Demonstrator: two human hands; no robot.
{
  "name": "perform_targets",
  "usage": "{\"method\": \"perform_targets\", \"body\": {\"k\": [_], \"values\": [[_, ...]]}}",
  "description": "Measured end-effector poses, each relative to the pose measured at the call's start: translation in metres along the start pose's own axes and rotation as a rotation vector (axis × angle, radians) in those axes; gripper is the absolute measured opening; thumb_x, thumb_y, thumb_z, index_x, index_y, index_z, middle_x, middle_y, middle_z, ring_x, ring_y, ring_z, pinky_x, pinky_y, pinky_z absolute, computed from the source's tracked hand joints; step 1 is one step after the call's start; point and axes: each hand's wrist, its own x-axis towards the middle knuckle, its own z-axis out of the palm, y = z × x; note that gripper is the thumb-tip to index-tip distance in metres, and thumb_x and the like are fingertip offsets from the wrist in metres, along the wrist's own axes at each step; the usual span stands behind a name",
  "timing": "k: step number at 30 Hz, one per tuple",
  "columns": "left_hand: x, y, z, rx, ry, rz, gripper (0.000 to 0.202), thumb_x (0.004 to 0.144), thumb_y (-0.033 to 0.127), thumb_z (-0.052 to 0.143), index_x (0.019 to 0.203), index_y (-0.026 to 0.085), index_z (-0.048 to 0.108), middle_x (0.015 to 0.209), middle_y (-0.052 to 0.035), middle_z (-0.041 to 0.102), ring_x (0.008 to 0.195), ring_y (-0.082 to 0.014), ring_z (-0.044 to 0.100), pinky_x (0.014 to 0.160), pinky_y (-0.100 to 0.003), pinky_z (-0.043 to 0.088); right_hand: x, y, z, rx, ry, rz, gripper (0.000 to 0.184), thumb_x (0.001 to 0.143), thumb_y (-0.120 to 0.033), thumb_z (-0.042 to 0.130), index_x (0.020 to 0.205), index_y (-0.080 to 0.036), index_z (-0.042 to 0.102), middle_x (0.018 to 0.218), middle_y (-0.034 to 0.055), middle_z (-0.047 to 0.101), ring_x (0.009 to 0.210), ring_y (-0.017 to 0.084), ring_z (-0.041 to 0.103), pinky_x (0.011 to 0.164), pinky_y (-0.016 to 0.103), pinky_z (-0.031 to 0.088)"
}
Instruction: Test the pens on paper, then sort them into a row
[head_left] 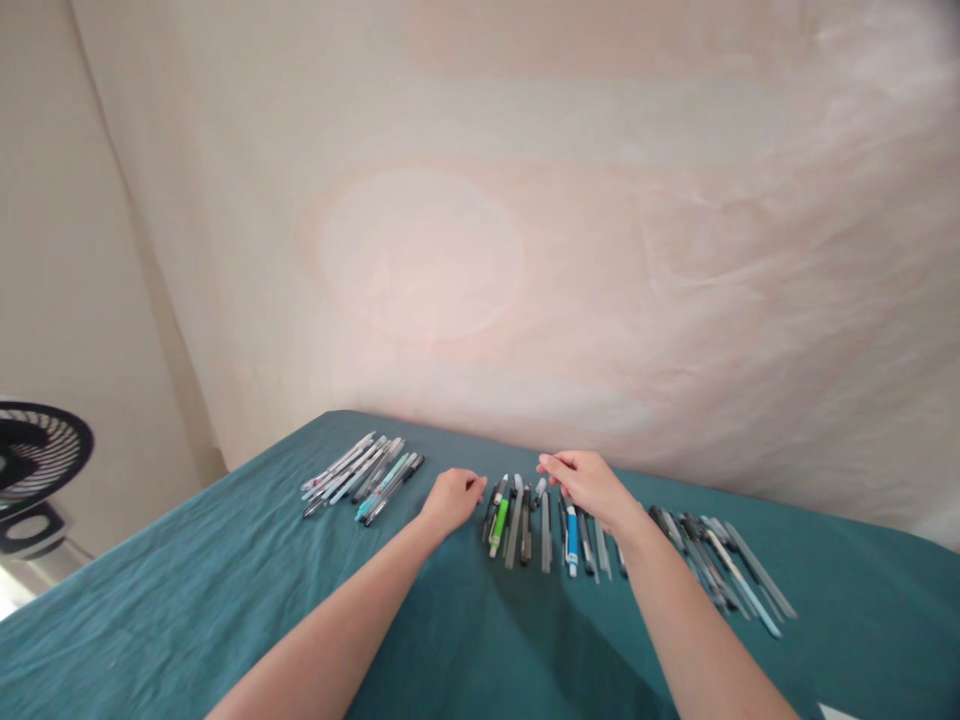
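Over the far ends of the middle row of pens, my right hand is closed in a loose pinch. Whether anything sits between its fingertips is too small to tell. My left hand rests at the row's left end with its fingers curled together, and what they hold, if anything, is hidden. The row includes a bright green pen, a blue-and-white pen, a clear grey pen and several dark pens. My right wrist and forearm cover part of the row's right end.
Left of the row lies a bunch of white, teal and dark pens. Another bunch of pens lies beyond my right forearm. A dark green cloth covers the table. Behind it hangs a pale curtain; a black fan stands at left.
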Motion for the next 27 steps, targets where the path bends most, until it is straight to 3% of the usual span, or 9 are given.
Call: {"method": "perform_targets", "body": {"k": [4, 9, 15, 20, 27], "values": [[0.003, -0.011, -0.012, 0.088, 0.049, -0.022, 0.032, 0.081, 0.034, 0.039, 0.076, 0.017, 0.066, 0.075, -0.0047, 0.066, 0.072, -0.0147, 0.058, 0.067, -0.022, 0.039, -0.009, -0.012, -0.007, 0.048, -0.099, -0.003, 0.04, 0.075, -0.047, 0.049, 0.08, -0.011, 0.065, 0.06, 0.0004, 0.053, 0.044, 0.006, 0.04, 0.04, 0.017, 0.028], [0.006, -0.033, -0.04, 0.251, 0.147, -0.122, 0.025, 0.08, 0.024, 0.041, 0.089, 0.015, 0.063, 0.096, -0.0108, 0.06, 0.093, -0.0192, 0.054, 0.082, -0.027, 0.036, -0.018, -0.023, -0.008, 0.016, -0.163, -0.037, 0.04, 0.075, -0.048, 0.049, 0.08, -0.012, 0.065, 0.062, 0.0011, 0.056, 0.045, 0.006, 0.042, 0.042, 0.017, 0.031], [0.007, -0.061, -0.069, 0.403, 0.179, -0.293, 0.025, 0.079, 0.016, 0.039, 0.09, 0.01, 0.061, 0.099, -0.0173, 0.057, 0.095, -0.0256, 0.053, 0.08, -0.035, 0.039, -0.023, -0.03, -0.005, -0.056, -0.202, -0.07, 0.037, 0.075, -0.047, 0.048, 0.075, -0.012, 0.063, 0.063, 0.0023, 0.059, 0.048, 0.008, 0.046, 0.044, 0.018, 0.034], [0.009, -0.072, -0.071, 0.445, 0.146, -0.366, 0.022, 0.078, 0.02, 0.042, 0.088, 0.011, 0.06, 0.098, -0.018, 0.058, 0.09, -0.0254, 0.056, 0.075, -0.035, 0.042, -0.023, -0.028, -0.004, -0.068, -0.211, -0.064, 0.035, 0.074, -0.046, 0.049, 0.068, -0.013, 0.06, 0.059, 0.0014, 0.058, 0.046, 0.007, 0.045, 0.044, 0.018, 0.033], [0.01, -0.073, -0.069, 0.452, 0.094, -0.401, 0.02, 0.077, 0.021, 0.044, 0.086, 0.011, 0.059, 0.095, -0.0163, 0.061, 0.089, -0.0239, 0.057, 0.073, -0.031, 0.042, -0.021, -0.024, -0.005, -0.06, -0.216, -0.088, 0.034, 0.075, -0.045, 0.049, 0.073, -0.013, 0.061, 0.065, 0.0021, 0.06, 0.049, 0.008, 0.047, 0.045, 0.019, 0.035]]}}
